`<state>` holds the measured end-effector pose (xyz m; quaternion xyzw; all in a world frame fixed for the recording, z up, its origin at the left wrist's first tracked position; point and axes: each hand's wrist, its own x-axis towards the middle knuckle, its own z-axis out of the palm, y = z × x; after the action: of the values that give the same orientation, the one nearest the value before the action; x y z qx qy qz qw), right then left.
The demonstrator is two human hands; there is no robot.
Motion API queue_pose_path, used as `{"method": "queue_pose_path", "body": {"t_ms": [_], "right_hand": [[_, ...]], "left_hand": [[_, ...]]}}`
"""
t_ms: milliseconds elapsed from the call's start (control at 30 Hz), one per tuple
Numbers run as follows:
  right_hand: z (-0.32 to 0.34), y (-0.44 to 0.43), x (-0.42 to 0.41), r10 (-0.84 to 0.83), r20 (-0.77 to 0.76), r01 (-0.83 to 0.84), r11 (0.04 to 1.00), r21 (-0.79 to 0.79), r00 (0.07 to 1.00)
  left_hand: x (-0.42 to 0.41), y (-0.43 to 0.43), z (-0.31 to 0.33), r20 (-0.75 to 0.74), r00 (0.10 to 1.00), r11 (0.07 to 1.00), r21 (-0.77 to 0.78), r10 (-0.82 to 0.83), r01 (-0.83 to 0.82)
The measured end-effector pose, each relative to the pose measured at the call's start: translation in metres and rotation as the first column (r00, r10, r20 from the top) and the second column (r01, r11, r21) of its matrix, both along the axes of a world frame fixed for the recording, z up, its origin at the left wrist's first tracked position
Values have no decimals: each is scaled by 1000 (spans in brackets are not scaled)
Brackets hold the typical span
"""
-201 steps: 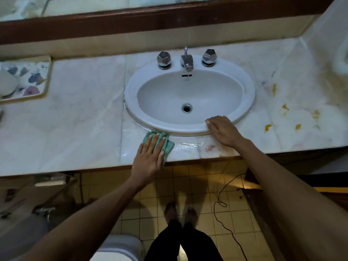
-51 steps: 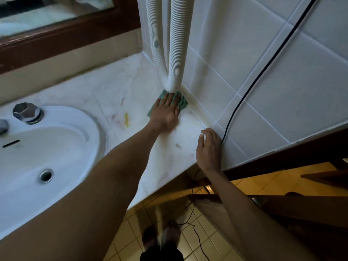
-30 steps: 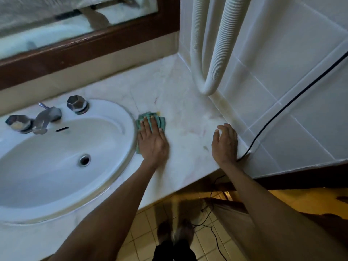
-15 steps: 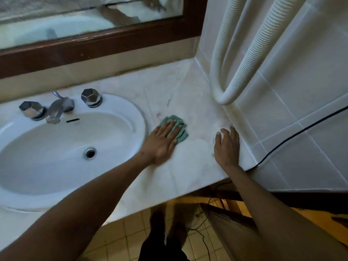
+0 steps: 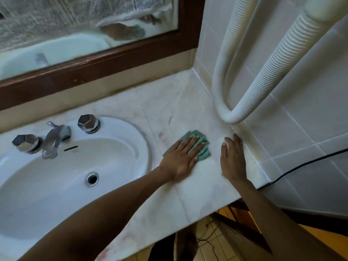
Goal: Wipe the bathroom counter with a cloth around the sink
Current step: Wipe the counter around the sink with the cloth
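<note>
A folded green cloth lies on the pale marble counter, to the right of the white oval sink. My left hand presses flat on the cloth, fingers spread over it, so that only its far and right edges show. My right hand rests flat and empty on the counter, right beside the tiled side wall. Faint reddish smears mark the marble just beyond the cloth, near the sink rim.
A chrome tap with two faceted knobs stands at the sink's back. Two white ribbed hoses loop down to the counter corner. A black cable runs along the wall tiles. A wood-framed mirror lies behind.
My left hand has slid the cloth to the right, away from the sink rim and closer to my right hand. My right hand has stayed by the wall; the view has moved closer.
</note>
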<state>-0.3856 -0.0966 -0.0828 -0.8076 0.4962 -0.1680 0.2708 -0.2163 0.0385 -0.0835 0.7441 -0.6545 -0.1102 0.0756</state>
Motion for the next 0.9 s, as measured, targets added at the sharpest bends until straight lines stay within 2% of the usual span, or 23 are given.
{"method": "queue_pose_path", "body": {"t_ms": [67,200,300,500,633,800,900], "right_hand": [[0,-1,6,20,12,-20,1000,-4,1000],[-1,-6,17,11,16,-11,1000,5,1000],[-3,-9,26,15,-12,-16,999,-29,1000],[-6,-12,51,-97,46,98,995,-24,994],[-4,-18,70,-100,82,105,993,-49,992],[-7,-32,97,-76,64,79,996,-52,995],[-11,-42,110,-65,31,68,993,-100,997]], "left_hand": [[19,-27,1,22,999,1000,4,23,-23],[75,-106,11,-34,994,992,73,103,-101],[80,-118,7,-35,989,986,88,143,-140],[59,-46,2,2,997,996,29,-83,83],[96,-89,0,69,987,989,-14,-144,145],[150,-174,12,4,1000,998,58,-14,14],[150,-176,5,7,1000,999,34,3,-3]]}}
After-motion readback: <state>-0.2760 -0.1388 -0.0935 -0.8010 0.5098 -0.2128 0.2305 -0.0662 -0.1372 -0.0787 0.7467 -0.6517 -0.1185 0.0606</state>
